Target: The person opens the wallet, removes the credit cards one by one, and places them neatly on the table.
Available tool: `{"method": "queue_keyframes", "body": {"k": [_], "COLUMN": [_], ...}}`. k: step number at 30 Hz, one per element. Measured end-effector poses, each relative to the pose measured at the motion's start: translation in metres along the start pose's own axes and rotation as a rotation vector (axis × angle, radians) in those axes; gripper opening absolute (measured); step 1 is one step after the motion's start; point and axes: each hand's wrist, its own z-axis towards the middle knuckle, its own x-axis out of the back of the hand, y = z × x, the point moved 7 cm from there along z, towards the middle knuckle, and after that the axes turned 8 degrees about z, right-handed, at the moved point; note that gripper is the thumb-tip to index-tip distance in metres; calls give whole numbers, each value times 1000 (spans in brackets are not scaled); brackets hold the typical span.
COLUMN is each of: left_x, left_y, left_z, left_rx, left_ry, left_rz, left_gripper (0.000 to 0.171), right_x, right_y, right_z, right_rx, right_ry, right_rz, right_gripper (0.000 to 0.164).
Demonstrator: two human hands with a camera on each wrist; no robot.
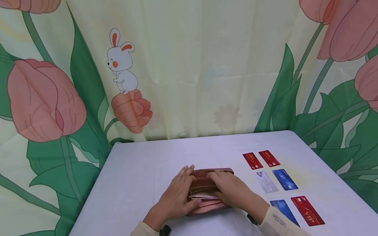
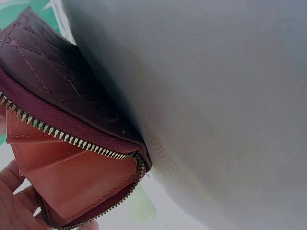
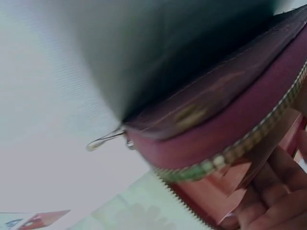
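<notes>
A pink zip-around wallet [image 1: 211,206] lies spread on the white table in the head view. My left hand [image 1: 177,195] holds its left side, fingers at the far flap and thumb on the near one. My right hand [image 1: 233,190] grips the right side, with fingers reaching inside. Between the flaps, papers like banknotes [image 1: 203,196] show in the middle pocket. The left wrist view shows the metal zipper teeth [image 2: 72,139] and stepped card slots [image 2: 81,177]. In the right wrist view, curled fingers [image 3: 273,191] are at the inner pockets, and a zipper pull [image 3: 103,140] hangs out.
On the right of the table [image 1: 141,170] lie several cards: two small red ones [image 1: 252,160] at the back, a white card [image 1: 266,182] beside a blue card [image 1: 284,179], then another blue card [image 1: 284,209] and a red VIP card [image 1: 307,210] nearest. A tulip-print curtain [image 1: 189,72] hangs behind.
</notes>
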Motion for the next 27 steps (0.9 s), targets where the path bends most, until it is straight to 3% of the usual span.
{"method": "queue_keyframes", "body": {"k": [7, 15, 27], "left_x": [1, 1, 3], "left_y": [-2, 1, 2], "left_z": [1, 3, 2], "left_rx": [39, 46, 29], "left_ry": [-9, -8, 0], "left_rz": [10, 21, 13], "left_gripper": [43, 32, 35], "right_x": [4, 5, 5], "right_y": [0, 2, 0], "right_z": [-6, -6, -8], "right_rx": [80, 68, 91], "right_ry": [22, 28, 86], "right_rz": [52, 51, 31], "right_gripper": [20, 22, 20]}}
